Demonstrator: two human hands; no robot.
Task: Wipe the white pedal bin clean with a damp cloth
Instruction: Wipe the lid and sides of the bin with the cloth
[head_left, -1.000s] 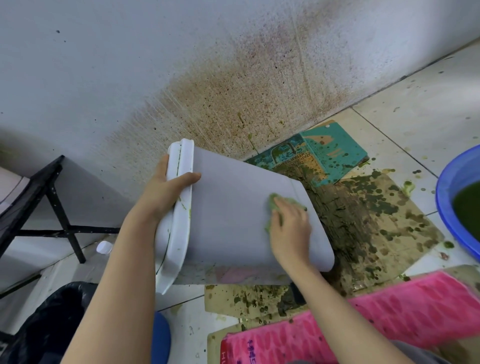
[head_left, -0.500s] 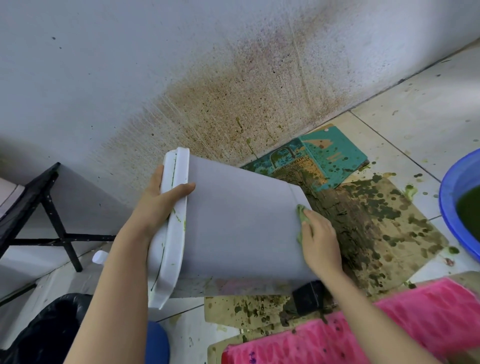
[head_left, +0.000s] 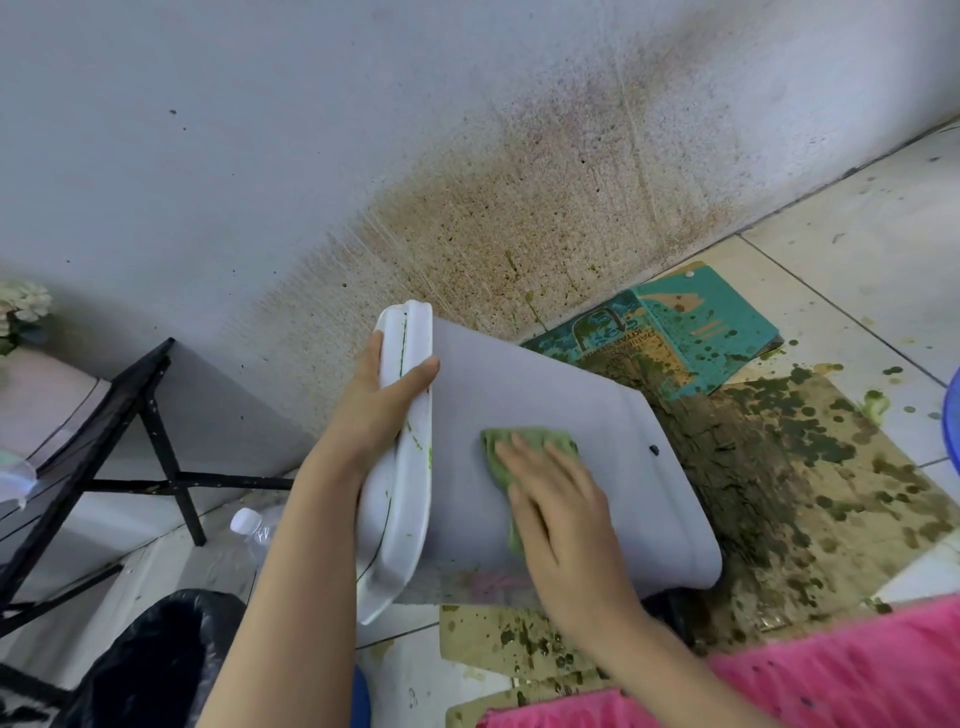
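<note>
Pressure through flat fingers looks like the right way to work this stretch. The right hand (head_left: 566, 525) lies open, palm down, on the green cloth (head_left: 545, 441) and presses it against the upturned side of the white bin (head_left: 571, 384) at the centre of the frame. Long overlapping strokes from the lid end toward the base would probably serve best, with the cloth refolded once it loads up. A small dark speck (head_left: 654, 450) sits on the bin wall to the right of the cloth, apart from it, and likely needs a firmer rub. Green streaks and dots run along the lid (head_left: 405, 509) and its seam at the left end of the bin. They seem not yet wiped and would call for a fingertip pushed into the groove.

The left hand (head_left: 382, 410) grips the lid end, thumb across the near face and fingers round the far edge. It holds the bin tilted, base end toward the stained cardboard (head_left: 810, 493) at the right of the frame. A steady hold matters, since the mess beneath looks slick. The cloth lies mostly under the right hand's fingers, its edge showing above and left of them, roughly midway along the bin's side.
</note>
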